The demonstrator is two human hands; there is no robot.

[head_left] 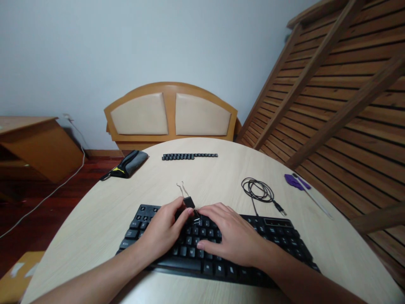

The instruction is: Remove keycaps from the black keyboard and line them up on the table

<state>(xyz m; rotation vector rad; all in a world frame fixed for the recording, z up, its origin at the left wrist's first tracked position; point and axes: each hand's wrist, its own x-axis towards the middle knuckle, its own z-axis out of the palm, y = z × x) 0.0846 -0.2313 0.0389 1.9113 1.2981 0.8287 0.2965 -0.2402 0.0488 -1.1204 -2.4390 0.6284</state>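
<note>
1. Your left hand point(163, 223) pinches the wire-pronged tool point(189, 202) between thumb and forefinger.
2. Your right hand point(234, 232) has thumb and forefinger apart, beside the tool's lower end.
3. Beneath your fingers lies the keyboard point(179, 264); beyond them, keycaps point(177, 157) (two rows).

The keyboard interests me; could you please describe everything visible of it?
The keyboard is black, plastic-looking, with pale lettering on its keys. It lies flat on the pale table. Bare key sockets show near its far-left corner. A cable runs from its far edge. The right hand rests over its keys; the left hand hides part, contact unclear.
</note>
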